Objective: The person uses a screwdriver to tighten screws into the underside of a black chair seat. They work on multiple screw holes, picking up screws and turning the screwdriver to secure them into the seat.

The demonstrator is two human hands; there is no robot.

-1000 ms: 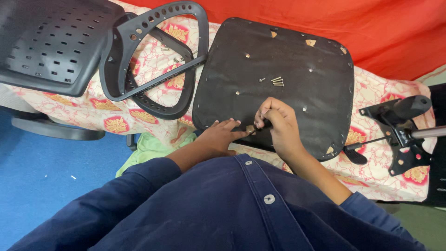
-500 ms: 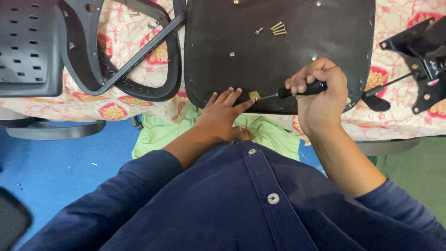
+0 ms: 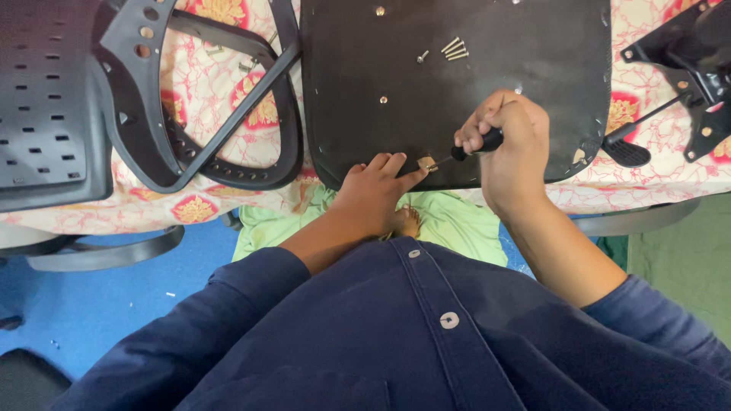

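A black chair seat base (image 3: pixel 396 68) lies upside down on the table. My right hand (image 3: pixel 506 141) is closed around the black handle of a screwdriver (image 3: pixel 476 144), whose tip points left at a small tan spot (image 3: pixel 425 163) near the seat's front edge. My left hand (image 3: pixel 373 194) rests flat at that edge, fingertips touching the seat beside the tan spot. Several loose screws (image 3: pixel 454 49) lie on the seat farther back.
A black armrest frame (image 3: pixel 190 114) and a perforated black backrest (image 3: pixel 46 99) lie at the left on a floral cloth (image 3: pixel 221 84). A black chair mechanism with a lever (image 3: pixel 685 76) sits at the right. Green cloth (image 3: pixel 457 228) and blue floor (image 3: pixel 114 297) show below.
The view has dropped closer over the seat. My right hand has lifted the screwdriver handle away from the edge; my left hand stays at the seat's front edge.
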